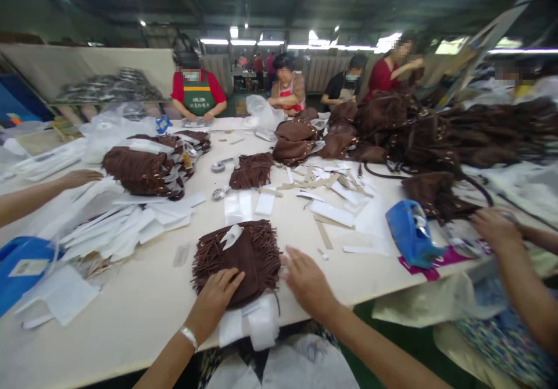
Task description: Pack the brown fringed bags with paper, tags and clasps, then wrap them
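A dark brown fringed bag lies flat on the table in front of me, its strips spreading out at both sides. A small whitish piece rests on its upper part. My left hand, a pale band at its wrist, lies with fingers stretched over the bag's lower left. Beside the right fringe, my right hand is open with its fingers apart; its fingertips are at or near the strips, and I cannot tell if they touch. White plastic wrapping sticks out below the bag and hangs over the table edge.
Another fringed brown piece lies farther back, near tape rolls. Paper scraps and a blue tape dispenser are to the right. Brown bags and white sheets pile up left. Co-workers' hands reach in from both sides.
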A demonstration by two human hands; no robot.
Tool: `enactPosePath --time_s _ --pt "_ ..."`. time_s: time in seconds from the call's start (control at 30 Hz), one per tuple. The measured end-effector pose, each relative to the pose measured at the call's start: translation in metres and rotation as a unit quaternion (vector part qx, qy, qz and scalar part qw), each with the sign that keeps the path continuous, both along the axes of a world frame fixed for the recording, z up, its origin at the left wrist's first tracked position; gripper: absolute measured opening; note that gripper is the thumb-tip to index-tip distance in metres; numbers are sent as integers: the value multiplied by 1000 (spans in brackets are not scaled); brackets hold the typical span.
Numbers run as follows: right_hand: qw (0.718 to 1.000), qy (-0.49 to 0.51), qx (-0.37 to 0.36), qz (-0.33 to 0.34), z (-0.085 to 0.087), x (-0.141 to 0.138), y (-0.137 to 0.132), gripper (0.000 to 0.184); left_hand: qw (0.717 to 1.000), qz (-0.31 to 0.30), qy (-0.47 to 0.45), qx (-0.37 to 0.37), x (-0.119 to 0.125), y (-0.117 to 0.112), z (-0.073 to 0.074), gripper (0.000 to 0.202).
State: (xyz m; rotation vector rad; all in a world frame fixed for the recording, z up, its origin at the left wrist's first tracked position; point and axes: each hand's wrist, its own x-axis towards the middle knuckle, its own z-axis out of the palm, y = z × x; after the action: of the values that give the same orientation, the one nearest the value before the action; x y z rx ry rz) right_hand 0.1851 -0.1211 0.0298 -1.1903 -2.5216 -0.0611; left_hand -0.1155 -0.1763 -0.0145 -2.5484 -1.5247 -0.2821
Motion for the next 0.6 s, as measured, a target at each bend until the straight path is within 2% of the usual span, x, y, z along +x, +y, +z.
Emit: enactPosePath --time_s 0.07,0.13,0.17,0.2,0.23,0.3,0.33,0.37,0.47,0.53,0.6 --pt "992 5 -3 124 2 -31 4 49 1000 -7 11 26 -4 2 -10 64" --pt "975 -24 -8 223 -3 -46 18 52 998 -21 18 49 -10 7 -20 66" --pt "968 -39 -14 247 -6 -44 27 52 998 -22 21 54 -12 9 -24 66" --pt "969 -50 -22 242 -9 -36 37 51 998 -19 23 58 -13 11 -27 67" --pt "977 -56 -32 202 -12 -22 47 51 998 -14 23 59 -14 11 -28 68" --pt "995 -59 -56 50 -13 19 69 45 998 -3 18 58 -14 11 -29 70" --pt "995 -62 -66 -43 -10 42 81 39 998 1 14 56 -13 10 -28 71" --pt "990 -65 -69 -103 -7 65 96 33 999 5 11 52 -12 9 -26 72" --pt "973 -80 -70 -205 7 121 144 36 999 13 0 47 -7 9 -20 74" --pt "960 -101 -84 -246 15 141 173 37 999 18 -5 42 -4 8 -12 73" --pt "951 -128 -113 -257 18 149 196 40 1000 21 -8 21 0 6 0 69"
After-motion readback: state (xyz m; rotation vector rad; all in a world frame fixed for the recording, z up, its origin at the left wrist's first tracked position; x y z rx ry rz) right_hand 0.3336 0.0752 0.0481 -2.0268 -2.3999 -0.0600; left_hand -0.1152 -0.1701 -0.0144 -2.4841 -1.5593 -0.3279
